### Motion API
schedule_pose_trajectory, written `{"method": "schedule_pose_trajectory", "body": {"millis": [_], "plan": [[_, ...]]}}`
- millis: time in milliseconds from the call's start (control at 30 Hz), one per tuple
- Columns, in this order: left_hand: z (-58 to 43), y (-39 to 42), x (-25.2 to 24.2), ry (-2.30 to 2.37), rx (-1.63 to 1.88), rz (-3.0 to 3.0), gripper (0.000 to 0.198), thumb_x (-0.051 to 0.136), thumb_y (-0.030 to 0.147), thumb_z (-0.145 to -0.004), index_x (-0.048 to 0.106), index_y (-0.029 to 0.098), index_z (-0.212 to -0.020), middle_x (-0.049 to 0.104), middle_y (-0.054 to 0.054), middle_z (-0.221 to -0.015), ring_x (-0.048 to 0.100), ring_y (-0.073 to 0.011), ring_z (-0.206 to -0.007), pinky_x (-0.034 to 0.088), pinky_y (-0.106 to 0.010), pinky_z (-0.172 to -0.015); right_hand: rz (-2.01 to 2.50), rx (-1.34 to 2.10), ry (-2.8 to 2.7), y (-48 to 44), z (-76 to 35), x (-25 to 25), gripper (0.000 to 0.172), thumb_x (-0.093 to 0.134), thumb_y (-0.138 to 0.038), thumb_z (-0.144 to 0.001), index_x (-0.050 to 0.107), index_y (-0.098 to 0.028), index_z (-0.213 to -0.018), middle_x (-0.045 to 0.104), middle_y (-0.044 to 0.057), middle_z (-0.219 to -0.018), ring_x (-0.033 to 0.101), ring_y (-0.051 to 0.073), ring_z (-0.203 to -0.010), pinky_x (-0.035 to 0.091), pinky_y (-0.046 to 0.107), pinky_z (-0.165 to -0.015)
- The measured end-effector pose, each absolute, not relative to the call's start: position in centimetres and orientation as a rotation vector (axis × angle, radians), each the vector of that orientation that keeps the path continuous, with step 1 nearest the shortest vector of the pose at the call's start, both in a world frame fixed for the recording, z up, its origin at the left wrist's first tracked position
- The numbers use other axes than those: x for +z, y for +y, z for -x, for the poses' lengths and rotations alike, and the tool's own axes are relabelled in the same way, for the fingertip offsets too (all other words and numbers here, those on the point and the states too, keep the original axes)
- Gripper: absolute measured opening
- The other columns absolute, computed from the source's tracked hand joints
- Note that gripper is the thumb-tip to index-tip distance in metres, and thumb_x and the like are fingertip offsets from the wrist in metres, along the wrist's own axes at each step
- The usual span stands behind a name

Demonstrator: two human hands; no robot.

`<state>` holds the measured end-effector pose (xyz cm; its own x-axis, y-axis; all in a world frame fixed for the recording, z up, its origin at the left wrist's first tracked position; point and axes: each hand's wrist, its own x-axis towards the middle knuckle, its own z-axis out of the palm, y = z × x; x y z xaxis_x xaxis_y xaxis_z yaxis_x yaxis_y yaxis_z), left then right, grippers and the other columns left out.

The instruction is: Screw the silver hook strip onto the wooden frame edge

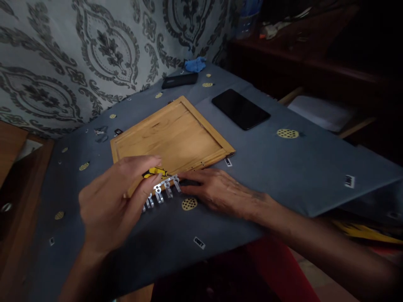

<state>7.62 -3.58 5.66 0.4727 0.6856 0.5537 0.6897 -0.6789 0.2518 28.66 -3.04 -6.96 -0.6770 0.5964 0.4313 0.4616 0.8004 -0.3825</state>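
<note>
A shallow wooden tray [189, 113] lies on a grey-blue cloth [283, 167] spread over the table. At the tray's near edge sits a row of small shiny metal pieces [162, 191]. My left hand [116, 201] is curled over a yellow and black object [155, 172] and grips it just above the metal row. My right hand [217, 193] lies low on the cloth, fingers pressed together at the right end of the metal pieces.
A black phone [241, 109] lies right of the tray. Another dark device [179, 80] and a blue rag [195, 64] lie at the far edge by the patterned wall [94, 50]. Small metal bits [100, 133] sit left of the tray. Dark wooden furniture [315, 54] stands at right.
</note>
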Motion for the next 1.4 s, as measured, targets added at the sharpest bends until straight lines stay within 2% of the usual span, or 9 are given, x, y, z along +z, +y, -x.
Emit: {"method": "schedule_pose_trajectory", "body": {"millis": [567, 800, 933, 1400], "plan": [[-7.5, -3.0, 4.3, -1.242, -1.006, 2.69, 0.018, 0.062, 0.016, -0.095, 0.067, 0.022, -0.112, 0.077, 0.002, -0.102, 0.074, -0.0122, -0.092, 0.062, -0.023, -0.087, 0.804, 0.325, -2.423, -3.0, -28.5, -7.0, 0.038, 0.066, -0.002, -0.082, 0.069, -0.022, -0.114, 0.067, 0.008, -0.131, 0.071, 0.023, -0.101, 0.057, 0.037, -0.086], [-7.6, -2.7, 4.2, -1.226, -0.988, 2.677, 0.019, 0.063, 0.015, -0.095, 0.067, 0.021, -0.112, 0.077, 0.002, -0.101, 0.074, -0.0112, -0.09, 0.061, -0.02, -0.086, 0.816, 0.364, -2.421, -3.0, -28.5, -6.7, 0.044, 0.067, -0.001, -0.081, 0.069, -0.024, -0.118, 0.066, 0.008, -0.133, 0.071, 0.022, -0.102, 0.057, 0.036, -0.088], [-7.6, -2.8, 4.4, -1.195, -0.978, 2.711, 0.017, 0.063, 0.015, -0.094, 0.067, 0.021, -0.109, 0.078, 0.001, -0.099, 0.074, -0.0116, -0.089, 0.062, -0.021, -0.086, 0.82, 0.36, -2.434, -3.0, -28.6, -6.8, 0.042, 0.065, -0.001, -0.081, 0.07, -0.023, -0.117, 0.065, 0.008, -0.135, 0.07, 0.023, -0.105, 0.057, 0.037, -0.088], [-7.6, -3.1, 4.9, -1.206, -0.898, 2.772, 0.02, 0.06, 0.017, -0.096, 0.065, 0.028, -0.111, 0.077, 0.002, -0.099, 0.075, -0.0141, -0.085, 0.064, -0.026, -0.08, 0.792, 0.348, -2.434, -3.0, -28.6, -6.9, 0.043, 0.063, -0.001, -0.082, 0.069, -0.022, -0.118, 0.065, 0.009, -0.134, 0.07, 0.024, -0.106, 0.057, 0.037, -0.087]]}}
